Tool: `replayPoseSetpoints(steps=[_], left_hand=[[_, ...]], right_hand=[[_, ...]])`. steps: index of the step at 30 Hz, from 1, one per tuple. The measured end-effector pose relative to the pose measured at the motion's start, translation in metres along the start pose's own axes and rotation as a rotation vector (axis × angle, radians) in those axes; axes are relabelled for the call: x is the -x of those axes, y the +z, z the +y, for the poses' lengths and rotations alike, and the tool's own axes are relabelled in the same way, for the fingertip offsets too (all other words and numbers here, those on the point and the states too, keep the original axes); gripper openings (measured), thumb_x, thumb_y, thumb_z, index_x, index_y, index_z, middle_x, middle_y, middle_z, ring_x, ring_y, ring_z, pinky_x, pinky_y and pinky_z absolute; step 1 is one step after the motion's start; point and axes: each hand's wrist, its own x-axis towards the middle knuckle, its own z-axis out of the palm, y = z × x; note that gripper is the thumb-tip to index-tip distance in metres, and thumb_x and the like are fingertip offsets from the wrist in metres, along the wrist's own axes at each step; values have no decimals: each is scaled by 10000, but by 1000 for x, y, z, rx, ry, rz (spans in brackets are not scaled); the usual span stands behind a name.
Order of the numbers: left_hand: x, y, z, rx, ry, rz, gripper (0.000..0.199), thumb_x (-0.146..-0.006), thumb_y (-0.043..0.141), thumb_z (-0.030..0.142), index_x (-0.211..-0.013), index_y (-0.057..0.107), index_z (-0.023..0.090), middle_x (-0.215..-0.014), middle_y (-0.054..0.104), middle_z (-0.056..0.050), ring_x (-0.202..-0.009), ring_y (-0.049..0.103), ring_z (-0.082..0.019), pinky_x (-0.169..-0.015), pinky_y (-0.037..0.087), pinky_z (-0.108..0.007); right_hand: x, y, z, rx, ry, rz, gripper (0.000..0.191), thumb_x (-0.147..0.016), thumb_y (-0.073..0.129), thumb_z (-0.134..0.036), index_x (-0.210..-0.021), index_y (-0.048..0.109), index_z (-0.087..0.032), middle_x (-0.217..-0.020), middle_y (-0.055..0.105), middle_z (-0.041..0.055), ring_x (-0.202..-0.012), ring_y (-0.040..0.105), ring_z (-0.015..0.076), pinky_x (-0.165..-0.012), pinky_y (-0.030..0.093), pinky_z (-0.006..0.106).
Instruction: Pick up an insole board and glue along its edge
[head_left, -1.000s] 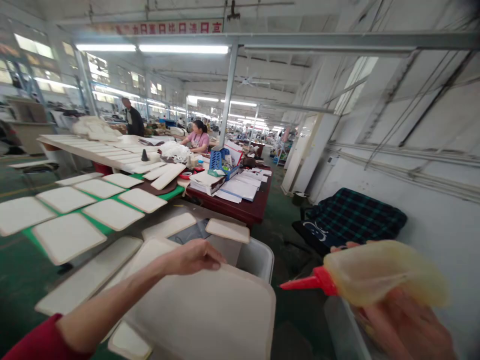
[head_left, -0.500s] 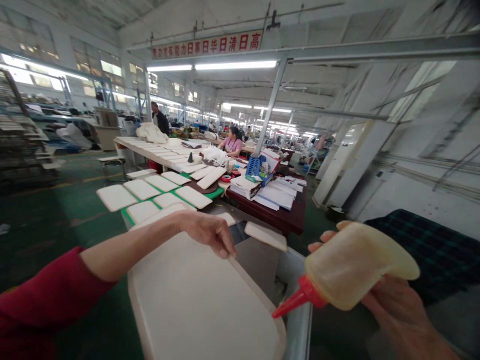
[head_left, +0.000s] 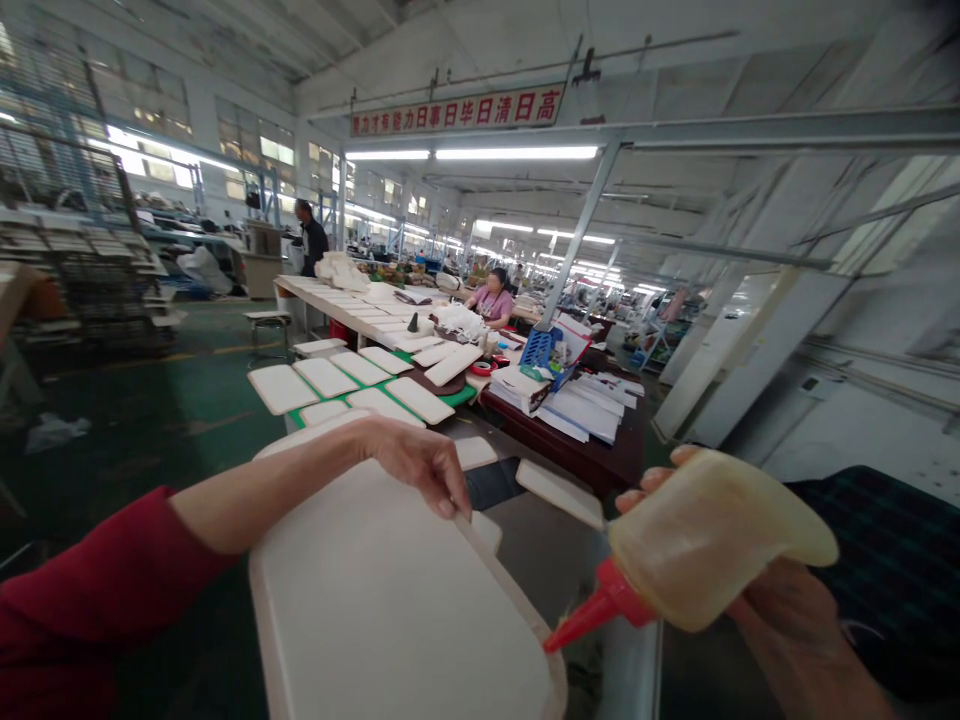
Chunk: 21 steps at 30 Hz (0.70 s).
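Observation:
My left hand (head_left: 424, 462) pinches the upper right edge of a large white panel (head_left: 390, 600) with rounded corners and a tan border. In my right hand (head_left: 787, 610) is a squeeze glue bottle (head_left: 712, 535), translucent and yellowish, tipped over so its red nozzle (head_left: 596, 610) points down to the left. The nozzle's tip meets the panel's right border near the lower rounded corner. My fingers wrap round the bottle, partly hidden behind it. The panel's lower part runs out of view.
Several smaller white panels (head_left: 420, 400) lie on a green-topped table ahead. A dark red table (head_left: 517, 425) bears papers (head_left: 581, 410) and a blue basket (head_left: 538, 350). A person in pink (head_left: 491, 300) sits behind the tables; another in dark clothes (head_left: 311, 240) stands farther left.
The head view has turned slightly left, so the room sits farther right. Both hands keep their grips, and the nozzle has slid slightly down along the panel's border.

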Motion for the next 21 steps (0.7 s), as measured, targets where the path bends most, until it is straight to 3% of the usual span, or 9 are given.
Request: replayPoseSetpoints(steps=[5,9,12,16,21], left_hand=[[-2,3,4,21,-14,44,503,-725,636,468,-1041,658,77,-920,704,-48,-824,616,-159,-727,447,-138],[-6,4,4,31,-30,105,510,-717,636,487,-1035,664,88,-906,706,-43,-788,608,-140,-700,444,-126],[-9,5,-2,55,-36,160,496,-715,647,479,-1032,668,99,-905,706,-43,-757,602,-127,-698,442,-125],[-11,6,-8,97,-22,185,449,-750,636,432,-1042,663,92,-908,701,-50,-773,598,-122,-722,436,-120],[-9,9,-12,121,15,253,417,-762,634,409,-1040,664,100,-905,695,-44,-772,593,-122,-732,441,-133]], right_hand=[[5,7,-10,-7,0,148,651,-394,844,-434,-987,595,-335,-893,677,-31,-829,652,250,-706,565,357],[7,-5,-12,-21,-75,137,654,-365,853,-409,-970,613,-355,-876,691,-44,-794,662,248,-618,570,298],[13,-12,-11,-19,-99,191,692,-373,843,-441,-1014,589,-379,-899,687,-64,-826,658,221,-662,562,262],[21,-18,-11,-18,-120,278,649,-419,814,-479,-1017,575,-401,-918,680,-77,-847,653,218,-715,564,293],[21,-52,0,-2,-114,375,668,-487,761,-480,-1111,528,-427,-1061,649,-72,-928,631,222,-719,568,311]])
